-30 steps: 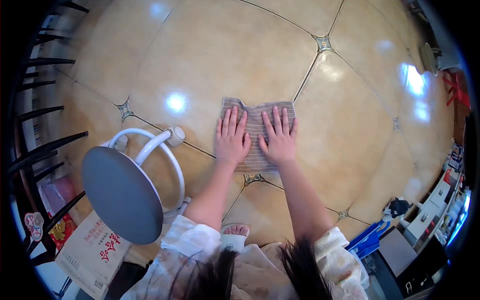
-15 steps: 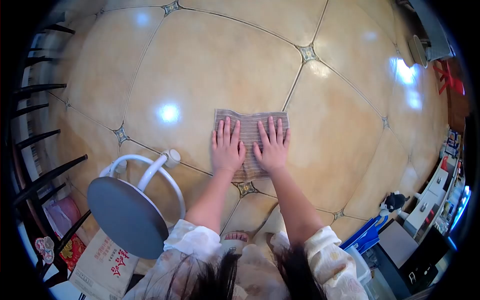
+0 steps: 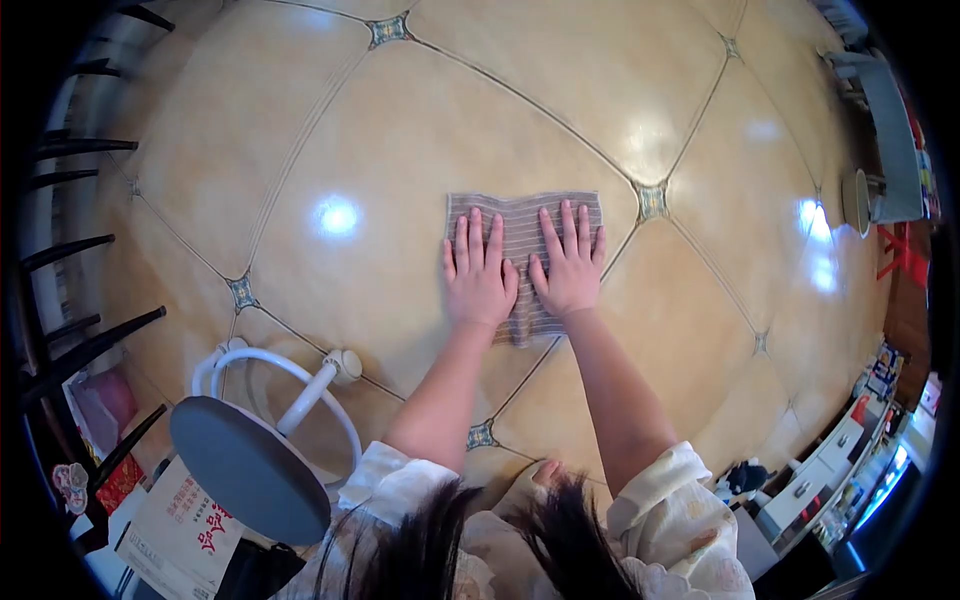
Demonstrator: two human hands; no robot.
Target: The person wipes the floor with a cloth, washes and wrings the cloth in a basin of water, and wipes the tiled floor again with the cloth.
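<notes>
A brown cloth [image 3: 520, 235] with thin pale stripes lies spread on the tiled floor [image 3: 420, 130]. On its left half my left hand [image 3: 482, 275] rests flat, fingers stretched out toward the far edge. My right hand [image 3: 570, 265] presses flat on the right half, its fingers a little apart. The two thumbs point toward each other with a strip of cloth showing between them. Neither hand grips the cloth; both lie on top of it, palms hidden.
Left of my arms stands a stool with a grey round seat [image 3: 248, 470] and white tube legs. Beside it sits a cardboard box [image 3: 180, 530] with red lettering. Black chair legs [image 3: 90, 355] line the far left. A white drawer unit [image 3: 815, 470] stands at the right.
Both hands and the cloth have slid forward over the floor, away from me, nearer the decorated tile corner ahead. The camera view has shifted too. The hands stay flat on the cloth.
</notes>
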